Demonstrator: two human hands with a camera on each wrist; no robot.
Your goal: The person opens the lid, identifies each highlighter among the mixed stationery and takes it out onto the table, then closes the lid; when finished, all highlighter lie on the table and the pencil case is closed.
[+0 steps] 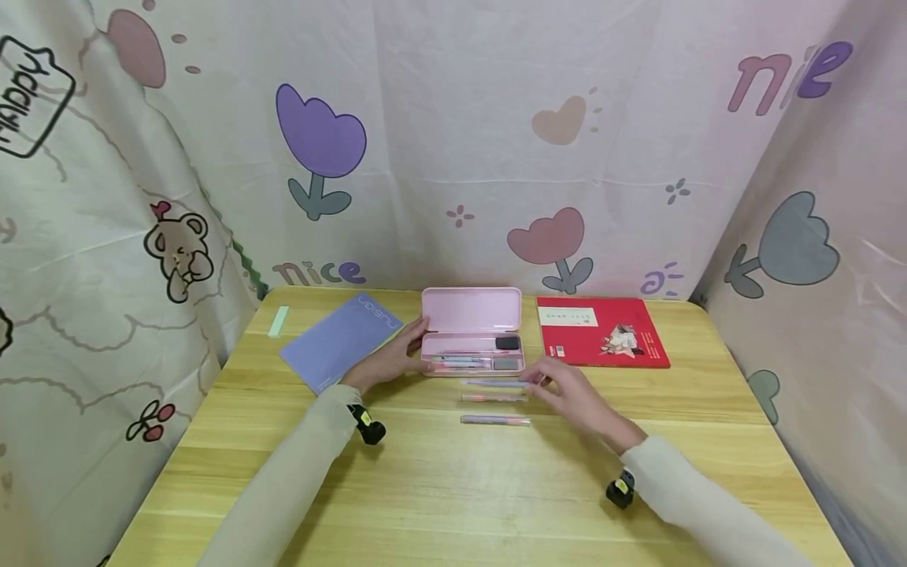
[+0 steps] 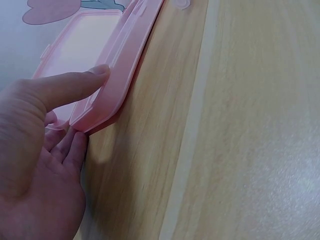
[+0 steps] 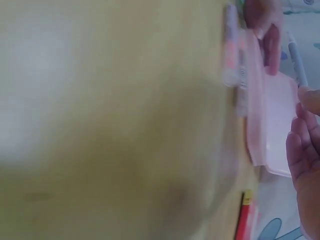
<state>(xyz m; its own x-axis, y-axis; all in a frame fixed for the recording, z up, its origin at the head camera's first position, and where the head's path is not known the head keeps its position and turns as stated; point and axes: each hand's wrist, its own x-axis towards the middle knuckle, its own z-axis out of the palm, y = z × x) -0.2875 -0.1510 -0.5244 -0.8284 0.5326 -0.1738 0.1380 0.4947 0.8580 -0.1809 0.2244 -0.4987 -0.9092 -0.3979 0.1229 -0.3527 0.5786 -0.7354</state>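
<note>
Just on my side of the pencil box (image 1: pixel 471 309), the right hand (image 1: pixel 567 391) pinches the right end of a pen (image 1: pixel 489 383) that points sideways, along the box's long front, while the left hand (image 1: pixel 388 361), farther from the pen, holds the box's left end.

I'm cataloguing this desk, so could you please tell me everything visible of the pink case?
The case is a shallow, pale pink box with rounded corners, smooth and plastic-looking, though metal can't be ruled out. It lies on the table with its lid open on the far side. Inside are pens, a black block and a grey block. The left hand holds its left end, thumb at the near side. A red book lies to its right, apart.
</note>
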